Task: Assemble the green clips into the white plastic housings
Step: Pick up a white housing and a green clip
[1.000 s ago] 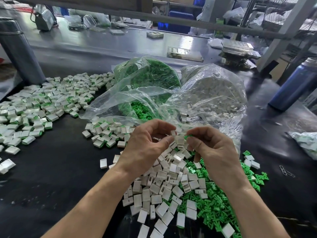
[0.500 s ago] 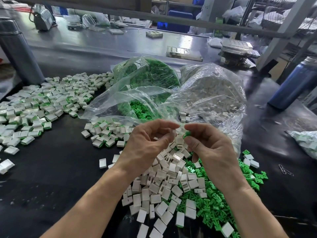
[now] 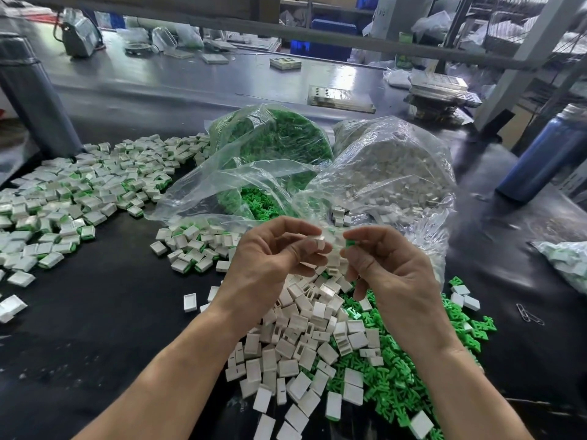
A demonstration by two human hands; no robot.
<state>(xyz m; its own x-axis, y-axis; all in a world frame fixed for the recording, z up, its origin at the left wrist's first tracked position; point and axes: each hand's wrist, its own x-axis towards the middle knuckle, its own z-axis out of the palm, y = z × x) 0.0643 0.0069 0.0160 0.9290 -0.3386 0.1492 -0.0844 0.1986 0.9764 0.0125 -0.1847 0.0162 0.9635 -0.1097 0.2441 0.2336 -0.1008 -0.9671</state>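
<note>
A small green clip (image 3: 350,243) is pinched at the fingers of the right hand (image 3: 389,268), just beside a white plastic housing (image 3: 319,243) pinched by the left hand (image 3: 270,258), the two parts nearly touching. Below the hands, a heap of loose white housings (image 3: 298,341) lies on the counter (image 3: 95,312), with loose green clips (image 3: 390,376) spread to that heap's right.

Both hands are up over the black counter (image 3: 95,312): the left hand (image 3: 270,262) pinches a white housing (image 3: 319,242), and the right hand (image 3: 390,265) pinches a green clip (image 3: 350,242) just beside it. Loose white housings (image 3: 301,344) and green clips (image 3: 397,382) are piled underneath, with finished ones (image 3: 79,198) heaped off to the left.
</note>
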